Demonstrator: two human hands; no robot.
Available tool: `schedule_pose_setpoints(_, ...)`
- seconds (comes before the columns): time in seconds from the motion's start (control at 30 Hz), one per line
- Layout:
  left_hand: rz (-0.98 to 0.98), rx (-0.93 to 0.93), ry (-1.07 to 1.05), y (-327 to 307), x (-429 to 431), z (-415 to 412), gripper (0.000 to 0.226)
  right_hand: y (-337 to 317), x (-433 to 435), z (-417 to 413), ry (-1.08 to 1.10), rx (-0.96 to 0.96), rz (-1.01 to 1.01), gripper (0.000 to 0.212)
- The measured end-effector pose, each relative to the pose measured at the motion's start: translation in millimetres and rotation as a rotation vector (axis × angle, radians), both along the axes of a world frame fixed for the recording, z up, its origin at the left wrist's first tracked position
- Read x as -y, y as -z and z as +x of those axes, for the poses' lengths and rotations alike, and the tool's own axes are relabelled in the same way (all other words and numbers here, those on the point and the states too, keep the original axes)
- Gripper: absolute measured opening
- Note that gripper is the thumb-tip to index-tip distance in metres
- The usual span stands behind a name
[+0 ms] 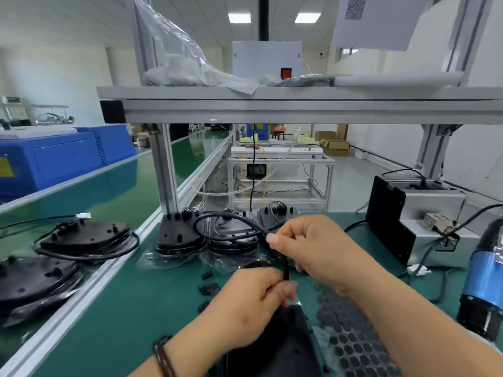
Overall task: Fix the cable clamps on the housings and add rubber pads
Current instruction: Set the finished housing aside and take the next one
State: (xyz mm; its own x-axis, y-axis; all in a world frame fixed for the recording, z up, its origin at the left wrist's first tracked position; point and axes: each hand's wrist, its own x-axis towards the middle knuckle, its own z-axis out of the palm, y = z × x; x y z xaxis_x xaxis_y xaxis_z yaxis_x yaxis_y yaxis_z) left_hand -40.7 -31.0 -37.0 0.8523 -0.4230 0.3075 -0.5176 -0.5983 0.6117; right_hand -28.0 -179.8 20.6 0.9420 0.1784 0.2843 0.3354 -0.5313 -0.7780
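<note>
Surface: green-matted bench (130,317) fills the lower half of the frame, edged on the left by an aluminium rail. Beyond the rail a green conveyor belt (119,191) runs up the left side. Two finished housings lie on it, one (30,278) at the left edge and one (87,236) farther back with its lead coiled round it.

Room: blue machine (54,156) at upper left. An aluminium shelf (272,107) crosses the frame above the middle and carries a crumpled plastic bag (187,69). A QR sheet (378,20) hangs at upper right. White walls, ceiling lights, cardboard boxes far back.

Back of the bench, centre: a row of bagged housings (179,238). At right, a metal box (432,210) fronted by a black plate. A blue-banded tool (484,284) stands at the right edge.

My left hand (253,295), lower centre, has its fingers (288,289) curled and pinching the black cable (217,217). My right hand (307,246), just above and to the right, pinches the same cable higher up between thumb and forefinger. From there the cable loops up and left over the bagged row.

Under my hands at bottom centre lies the work housing (277,346), partly hidden by my left hand. I cannot tell where the cable meets it. The rubber pads (351,346), dark rounds on a sheet, lie just right of it beneath my right forearm. Small black cable clamps (209,289) are scattered on the bench just left of my left hand.
</note>
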Motion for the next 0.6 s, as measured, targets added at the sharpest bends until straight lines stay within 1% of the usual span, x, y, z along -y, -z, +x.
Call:
schedule_pose_setpoints(0.07, 0.011, 0.061, -0.023, 5.7, -4.8, -2.6, 0.027, 0.3, -0.3, -2.7, -0.002, -0.014, -0.049, 0.025)
schedule_pose_setpoints(0.13, -0.005, 0.071, -0.032, 8.9, -10.6, -3.8, 0.022, 3.7, -0.8, -9.0, -0.038, -0.058, -0.013, 0.017)
schedule_pose_setpoints(0.23, -0.112, -0.015, -0.076, 12.0, -14.8, -3.9, 0.018, 13.4, -4.2, -19.5, -0.060, -0.137, 0.031, 0.018)
schedule_pose_setpoints(0.3, -0.172, -0.084, -0.114, 14.8, -15.4, -3.8, 0.018, 18.7, -5.4, -23.1, -0.004, -0.133, 0.088, 0.018)
schedule_pose_setpoints(0.4, -0.216, -0.153, -0.101, 15.3, -16.0, -3.1, 0.010, 25.6, -8.1, -24.0, 0.027, -0.125, 0.211, 0.017)
schedule_pose_setpoints(0.5, -0.229, -0.125, -0.111, 17.2, -16.6, 0.4, 0.025, 34.0, -11.6, -23.4, 0.044, -0.106, 0.298, 0.016)
schedule_pose_setpoints(0.6, -0.247, -0.119, -0.116, 19.2, -14.9, 0.3, 0.023, 40.3, -14.9, -25.5, 0.037, -0.079, 0.304, 0.014)
